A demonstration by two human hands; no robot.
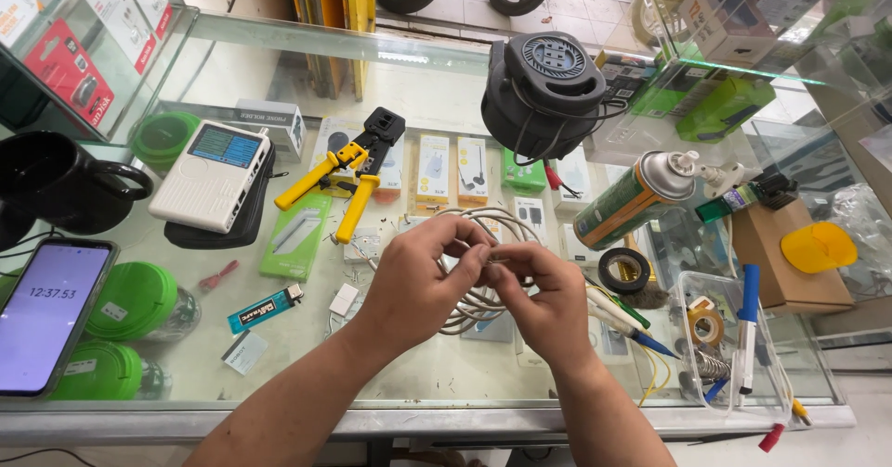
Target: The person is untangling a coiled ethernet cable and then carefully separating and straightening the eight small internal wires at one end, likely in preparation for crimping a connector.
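A coiled grey cable lay on the glass counter, its end pinched between the fingertips of the left hand and the right hand (both closed on it). A yellow crimper was seen behind, a blue lighter to the left, tape to the right.

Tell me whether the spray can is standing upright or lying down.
Lying down. The spray can rests on its side on the glass counter, nozzle end pointing up-right toward the black cable reel.
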